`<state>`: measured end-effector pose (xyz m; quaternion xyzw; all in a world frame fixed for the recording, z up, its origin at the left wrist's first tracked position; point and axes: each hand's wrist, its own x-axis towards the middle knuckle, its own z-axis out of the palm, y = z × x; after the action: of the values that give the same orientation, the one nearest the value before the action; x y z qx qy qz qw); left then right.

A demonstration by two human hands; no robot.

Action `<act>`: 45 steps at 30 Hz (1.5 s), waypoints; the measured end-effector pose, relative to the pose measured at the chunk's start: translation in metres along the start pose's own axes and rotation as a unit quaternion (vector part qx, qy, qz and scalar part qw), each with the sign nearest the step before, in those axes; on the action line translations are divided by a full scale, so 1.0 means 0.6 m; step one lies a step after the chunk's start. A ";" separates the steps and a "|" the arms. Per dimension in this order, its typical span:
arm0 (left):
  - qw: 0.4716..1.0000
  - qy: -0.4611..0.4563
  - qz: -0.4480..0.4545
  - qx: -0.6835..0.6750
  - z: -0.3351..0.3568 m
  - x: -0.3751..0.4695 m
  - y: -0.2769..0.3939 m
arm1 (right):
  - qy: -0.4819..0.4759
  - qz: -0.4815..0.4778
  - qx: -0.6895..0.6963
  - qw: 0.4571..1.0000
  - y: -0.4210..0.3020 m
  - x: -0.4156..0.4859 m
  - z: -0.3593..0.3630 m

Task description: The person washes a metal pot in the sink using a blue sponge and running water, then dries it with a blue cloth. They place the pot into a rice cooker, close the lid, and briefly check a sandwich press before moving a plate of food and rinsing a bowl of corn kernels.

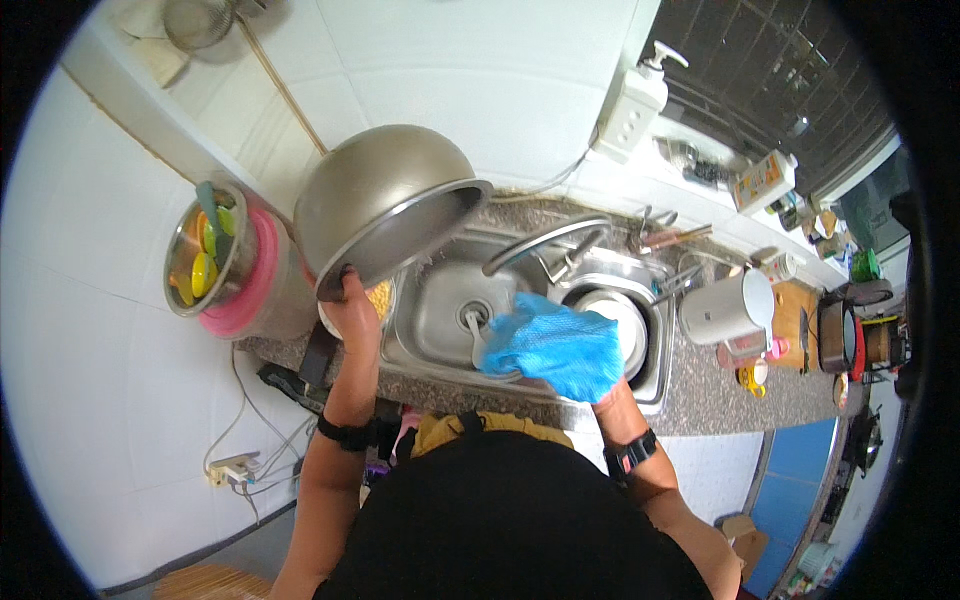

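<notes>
My left hand point(355, 309) grips the rim of a large metal pot point(386, 169), tilted so that its mouth faces down and to the right. The pot is held up at the left end of the sink point(427, 315). Draped over my right hand point(609, 397) is a blue cloth point(559, 349), which hides the fingers. It hangs above the divider between the two basins. Below it a white spoon point(475, 337) lies by the drain of the left basin. White dishes point(630, 330) are stacked in the right basin. Partly behind my left hand stands a bowl of yellow kernels or beans point(382, 300).
A curved faucet point(551, 240) arches over the sink. Left of it, a metal bowl of utensils point(206, 251) rests on a pink-lidded container point(251, 277). A white electric kettle point(727, 307), a yellow mug point(751, 377) and a wooden cutting board point(793, 322) occupy the right counter.
</notes>
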<state>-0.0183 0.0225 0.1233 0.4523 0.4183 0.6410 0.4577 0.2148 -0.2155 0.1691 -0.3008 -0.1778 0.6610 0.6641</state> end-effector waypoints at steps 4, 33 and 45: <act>0.964 -0.034 -0.215 -0.156 0.019 0.000 0.061 | 0.022 -0.041 0.149 0.988 -0.015 0.000 -0.021; 0.813 -0.381 -0.381 -0.218 -0.024 -0.023 0.124 | -0.418 -0.416 -0.627 0.509 -0.302 0.319 0.313; 0.834 -0.372 -0.355 -0.198 0.023 0.024 0.149 | 0.032 0.013 0.024 0.999 -0.040 0.215 0.182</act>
<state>-0.0264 0.0176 0.2144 0.3768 0.2128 0.2866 0.8548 0.1722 -0.0694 0.2460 -0.3085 -0.1365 0.6633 0.6680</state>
